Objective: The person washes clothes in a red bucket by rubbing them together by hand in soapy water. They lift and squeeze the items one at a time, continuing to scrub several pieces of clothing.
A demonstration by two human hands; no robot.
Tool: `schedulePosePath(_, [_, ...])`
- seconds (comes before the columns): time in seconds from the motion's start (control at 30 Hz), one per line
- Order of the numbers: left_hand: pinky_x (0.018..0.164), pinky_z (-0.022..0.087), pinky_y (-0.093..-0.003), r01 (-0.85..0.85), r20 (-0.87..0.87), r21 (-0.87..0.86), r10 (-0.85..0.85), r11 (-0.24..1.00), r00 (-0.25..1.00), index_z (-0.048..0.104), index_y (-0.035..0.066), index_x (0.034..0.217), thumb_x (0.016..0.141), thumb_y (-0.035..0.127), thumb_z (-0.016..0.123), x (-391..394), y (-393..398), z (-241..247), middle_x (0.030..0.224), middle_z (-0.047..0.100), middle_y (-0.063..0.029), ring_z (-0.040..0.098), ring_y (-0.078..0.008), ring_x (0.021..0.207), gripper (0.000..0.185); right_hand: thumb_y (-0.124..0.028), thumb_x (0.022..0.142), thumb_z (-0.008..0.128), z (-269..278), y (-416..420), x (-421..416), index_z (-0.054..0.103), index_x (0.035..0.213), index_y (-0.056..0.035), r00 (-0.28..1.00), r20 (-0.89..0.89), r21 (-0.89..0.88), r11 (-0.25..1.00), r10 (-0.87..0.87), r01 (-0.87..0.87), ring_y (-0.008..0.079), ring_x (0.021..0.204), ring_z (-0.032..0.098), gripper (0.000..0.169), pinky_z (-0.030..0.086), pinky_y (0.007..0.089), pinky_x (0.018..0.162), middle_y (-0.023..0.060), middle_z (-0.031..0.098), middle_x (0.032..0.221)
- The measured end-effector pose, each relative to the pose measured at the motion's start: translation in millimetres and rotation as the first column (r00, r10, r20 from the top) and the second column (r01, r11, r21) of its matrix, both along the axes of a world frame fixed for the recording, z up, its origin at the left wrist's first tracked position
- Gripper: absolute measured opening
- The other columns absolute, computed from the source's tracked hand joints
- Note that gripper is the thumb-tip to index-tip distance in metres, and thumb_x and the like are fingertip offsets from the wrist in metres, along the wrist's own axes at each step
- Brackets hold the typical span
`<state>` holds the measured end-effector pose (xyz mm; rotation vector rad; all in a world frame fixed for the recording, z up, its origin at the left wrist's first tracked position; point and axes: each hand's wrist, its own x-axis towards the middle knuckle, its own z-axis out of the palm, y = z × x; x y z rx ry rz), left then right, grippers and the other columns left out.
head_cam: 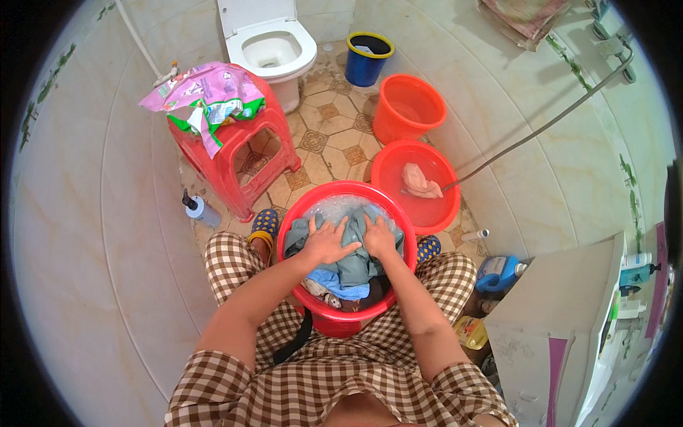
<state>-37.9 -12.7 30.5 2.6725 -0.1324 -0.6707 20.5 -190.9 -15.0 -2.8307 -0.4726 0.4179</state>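
A red plastic basin (291, 208) sits between my knees, heaped with wet laundry in foamy water (341, 205). On top lies a grey-green garment (355, 269). My left hand (330, 244) rests flat on that garment, its fingers spread apart. Beside it, my right hand (380, 239) presses into the same cloth; its fingertips are partly sunk in the folds, so a grip cannot be made out. Nearer to me in the basin are a blue cloth (341, 286) and a dark cloth (376, 293).
Beyond the basin stand a wide red tub (389, 208) with a pink cloth (420, 181) and hose, a red bucket (411, 107) and a blue bin (365, 66). A red stool (251, 139) bears a pink bag (213, 88). Right are a blue jug (496, 273) and cabinet (549, 299).
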Motion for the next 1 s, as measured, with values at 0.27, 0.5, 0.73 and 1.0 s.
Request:
schedulePosePath(0.27, [0.11, 0.013, -0.0632, 0.022, 0.214, 0.09, -0.041, 0.996, 0.976, 0.04, -0.001, 0.143, 0.091, 0.069, 0.032, -9.2, -6.9, -16.2, 0.132, 0.052, -0.0217, 0.045, -0.0309, 0.127, 0.087, -0.021, 0.092, 0.043, -9.1, 6.9, -5.3, 0.046, 0.136, -0.0122, 0.994, 0.1, -0.015, 0.998, -0.053, 0.055, 0.0417, 0.085, 0.065, 0.045, 0.052, 0.0533, 0.074, 0.0259, 0.061, 0.106])
schedulePosePath(0.5, [0.11, 0.014, -0.0637, 0.035, 0.086, 0.063, -0.04, 0.997, 0.995, 0.044, -0.001, 0.14, 0.09, 0.071, 0.032, -0.8, -6.5, -10.3, 0.135, 0.048, -0.0247, 0.043, -0.0333, 0.13, 0.088, -0.02, 0.092, 0.045, -5.8, 8.5, 1.0, 0.048, 0.133, -0.0114, 0.997, 0.04, -0.001, 0.998, -0.069, 0.069, 0.0407, 0.083, 0.066, 0.042, 0.052, 0.0529, 0.072, 0.0267, 0.063, 0.102])
schedulePosePath(0.73, [0.107, 0.028, -0.0571, -0.108, 0.284, -0.086, 0.128, 0.99, 0.95, 0.058, 0.004, 0.125, 0.084, 0.047, 0.061, 4.1, 1.0, -4.9, 0.132, 0.052, -0.0263, 0.046, -0.0378, 0.127, 0.059, -0.008, 0.087, 0.062, 61.5, 2.3, 14.6, 0.062, 0.118, -0.0056, 0.99, 0.109, 0.489, 0.872, -0.091, 0.026, 0.034, 0.105, 0.063, 0.031, 0.049, 0.0429, 0.092, 0.0226, 0.065, 0.107])
schedulePosePath(1.0, [0.094, 0.051, -0.0421, -0.812, -0.811, -0.582, 0.084, -0.026, 0.579, 0.047, -0.009, 0.116, 0.089, 0.045, 0.051, 13.6, 8.5, 42.1, 0.11, 0.065, -0.0227, 0.065, -0.0323, 0.097, 0.06, -0.008, 0.101, 0.046, 147.9, -0.6, 13.2, 0.042, 0.138, -0.0029, 0.978, -0.208, 0.958, 0.202, 0.013, 0.201, 0.0129, 0.106, 0.057, 0.038, 0.045, 0.0271, 0.094, 0.0113, 0.057, 0.119])
